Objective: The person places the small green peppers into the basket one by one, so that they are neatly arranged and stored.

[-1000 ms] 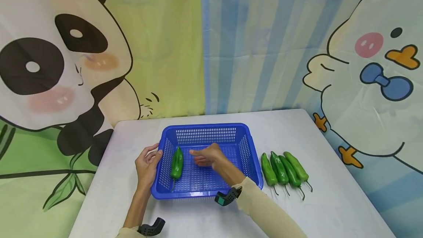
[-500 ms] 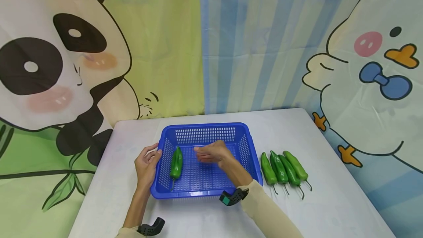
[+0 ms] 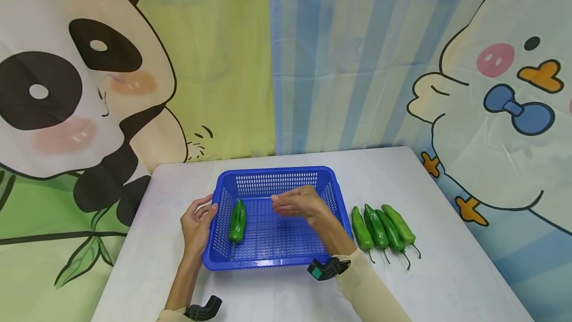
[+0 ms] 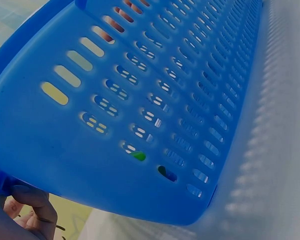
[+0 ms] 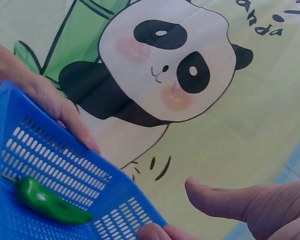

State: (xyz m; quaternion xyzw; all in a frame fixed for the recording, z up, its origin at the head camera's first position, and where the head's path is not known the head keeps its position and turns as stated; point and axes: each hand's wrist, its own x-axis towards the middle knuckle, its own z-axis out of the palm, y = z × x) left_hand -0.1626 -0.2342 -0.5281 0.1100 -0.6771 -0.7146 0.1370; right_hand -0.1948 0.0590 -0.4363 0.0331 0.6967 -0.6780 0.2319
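Observation:
A blue plastic basket (image 3: 268, 264) with slotted walls stands on the table, one green pepper (image 3: 238, 221) lying inside near its left wall. At the basket's left rim my left hand (image 3: 195, 227) grips the edge; the left wrist view shows the curled fingers (image 4: 40, 210) at the rim. Over the basket's right half hovers my right hand (image 3: 303, 202), with nothing held. Its thumb (image 5: 219, 200) sticks out straight in the right wrist view, apart from the other fingers, which are partly cut off there. Several green peppers (image 3: 377, 226) lie side by side right of the basket.
The white table (image 3: 447, 272) extends around the basket. Behind it hang cloths, one with a panda (image 3: 40, 98) and one with a white chick (image 3: 500, 163). Dark wrist-worn cameras (image 3: 329, 268) sit on both forearms.
My right hand has drawn back to the right over the basket, away from the pepper inside. The left hand has stayed on the rim, and the peppers lie as before.

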